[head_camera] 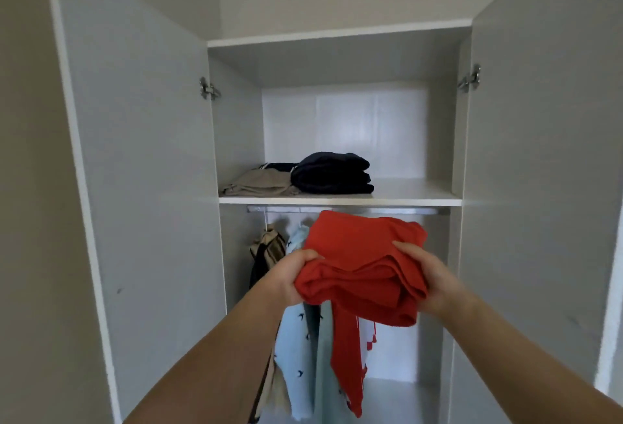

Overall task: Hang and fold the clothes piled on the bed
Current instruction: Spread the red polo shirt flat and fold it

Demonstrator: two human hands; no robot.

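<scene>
folded red garment (357,265), clamped between left hand (290,277) and right hand (428,280): tuck dangling end, set flat on shelf (414,192) above hands, beside navy stack (332,174).

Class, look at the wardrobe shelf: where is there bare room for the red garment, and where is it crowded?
Free: the shelf's right part, between the navy stack and the right wall. Crowded: its left part, where the beige pile sits against the navy stack.
</scene>
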